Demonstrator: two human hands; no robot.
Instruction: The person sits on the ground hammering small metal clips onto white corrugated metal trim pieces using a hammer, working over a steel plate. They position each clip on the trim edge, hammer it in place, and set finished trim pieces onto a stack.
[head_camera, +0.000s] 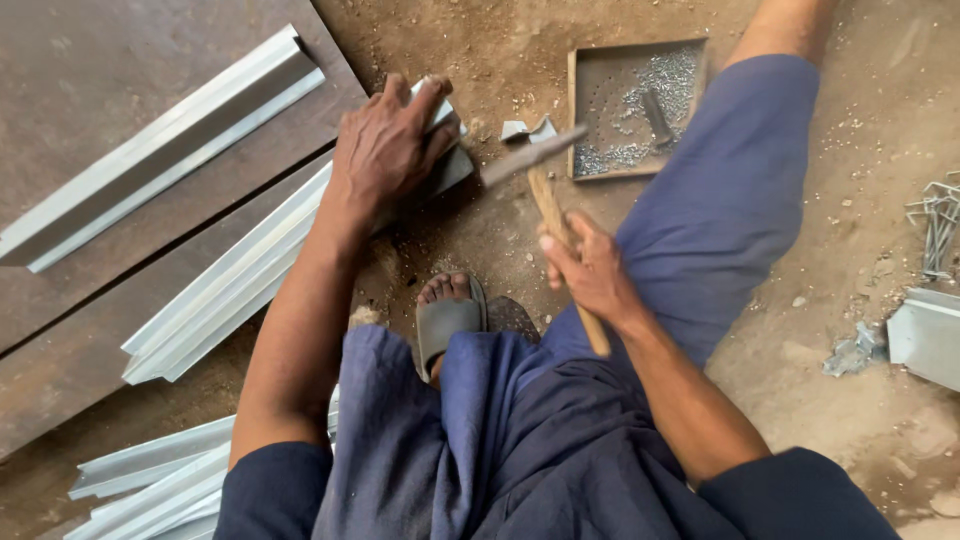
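A: What did the hands have?
B: Left hand (385, 150) lay palm-down, fingers spread, pressing the end of a long folded silver sheet-metal strip (240, 275), centre-left of frame. Right hand (590, 270) was closed around the wooden handle of a hammer (548, 200), head blurred, just right of the strip's end.
A: Strip look?
B: Pale grey, angled, creased lengthwise, resting on a rusty brown steel plate (80, 70).
A: Surroundings?
B: Dirt floor (800, 400); square metal tray of small silvery bits (635, 105) at upper centre-right.
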